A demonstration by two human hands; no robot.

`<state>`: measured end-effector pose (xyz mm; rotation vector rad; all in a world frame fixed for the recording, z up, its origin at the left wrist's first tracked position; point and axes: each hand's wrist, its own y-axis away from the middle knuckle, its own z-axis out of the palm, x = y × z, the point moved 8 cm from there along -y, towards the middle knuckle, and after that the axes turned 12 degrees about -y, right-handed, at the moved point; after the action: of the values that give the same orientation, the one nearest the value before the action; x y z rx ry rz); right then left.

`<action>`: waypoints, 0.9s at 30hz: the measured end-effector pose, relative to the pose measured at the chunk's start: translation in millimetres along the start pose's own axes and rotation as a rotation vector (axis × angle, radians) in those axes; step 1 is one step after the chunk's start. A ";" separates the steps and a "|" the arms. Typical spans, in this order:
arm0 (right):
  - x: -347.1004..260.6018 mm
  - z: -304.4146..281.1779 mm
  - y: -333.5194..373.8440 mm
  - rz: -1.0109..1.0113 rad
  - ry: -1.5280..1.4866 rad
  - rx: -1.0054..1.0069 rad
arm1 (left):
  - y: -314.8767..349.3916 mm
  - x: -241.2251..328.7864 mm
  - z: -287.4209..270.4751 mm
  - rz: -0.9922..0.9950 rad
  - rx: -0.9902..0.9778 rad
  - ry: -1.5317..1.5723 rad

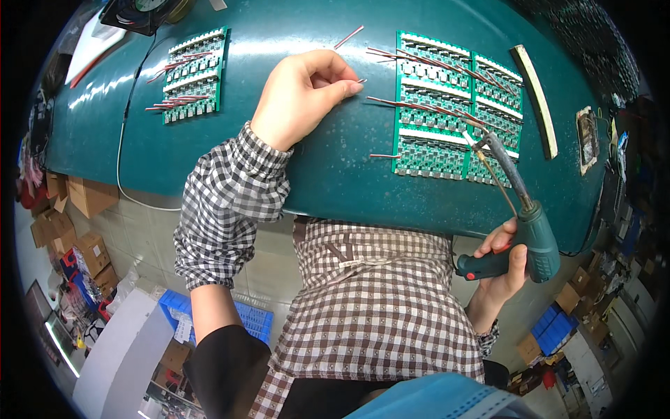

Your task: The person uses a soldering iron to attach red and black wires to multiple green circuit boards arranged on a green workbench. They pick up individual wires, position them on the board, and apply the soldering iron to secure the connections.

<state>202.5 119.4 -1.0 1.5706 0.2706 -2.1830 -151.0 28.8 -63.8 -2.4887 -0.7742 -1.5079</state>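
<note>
My left hand (307,91) is closed in a pinch over the bench, left of the large circuit board panel. A short wire (361,81) shows only its tip beyond the fingertips. My right hand (506,265) grips a green pistol-shaped soldering gun (541,241) by its handle. The gun's tip hangs over the right part of the green circuit board panel (433,153). Red, white and dark wires (433,107) lie in rows across that panel. One loose wire (349,37) rests on the bench beyond my left hand; another wire (382,156) reaches past the panel's left edge.
A second circuit board panel (209,84) with wires lies at the left. Behind it stands a black fan (136,14), and a cable (120,150) crosses the green bench (335,181). A pale strip (536,101) and a small sponge-like tray (587,140) lie at the right.
</note>
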 end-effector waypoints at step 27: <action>-9.1 -18.8 18.7 0.023 0.020 0.052 | 51.0 68.3 51.8 0.300 0.029 -0.497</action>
<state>229.5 112.5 2.9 1.6160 0.2026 -2.1737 -59.9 28.3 -23.1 -2.8318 -0.4386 -0.7858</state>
